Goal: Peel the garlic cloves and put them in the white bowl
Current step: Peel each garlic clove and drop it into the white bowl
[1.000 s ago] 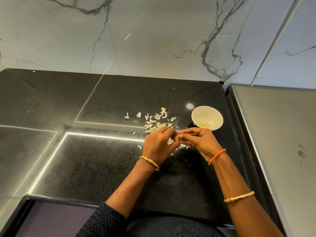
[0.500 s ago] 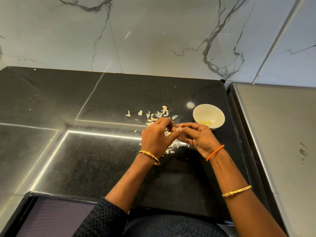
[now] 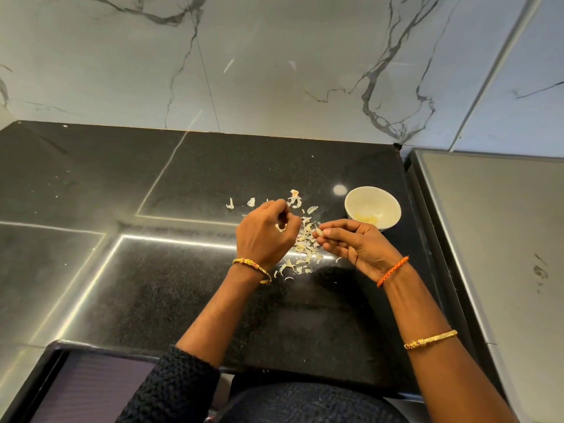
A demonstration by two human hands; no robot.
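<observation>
Above a black stone counter (image 3: 152, 285), we see two bare hands held slightly apart over a litter of pale papery garlic skins (image 3: 302, 248). Our view shows the right hand (image 3: 355, 245) pinching a single garlic clove (image 3: 319, 231) at its fingertips: small, cream-white, smooth, seemingly stripped of skin. The left hand (image 3: 265, 233) curls its fingers around a pale scrap of peel (image 3: 280, 227), though we cannot make out how much it holds. One white bowl (image 3: 384, 198) stands on the counter just beyond the right hand, with a few yellowish peeled cloves (image 3: 366, 217) lying at its bottom; we cannot count them, as they blur together. The skins are too many and too small for us to count. We note three bracelets: one on the left wrist, two on the right forearm.
</observation>
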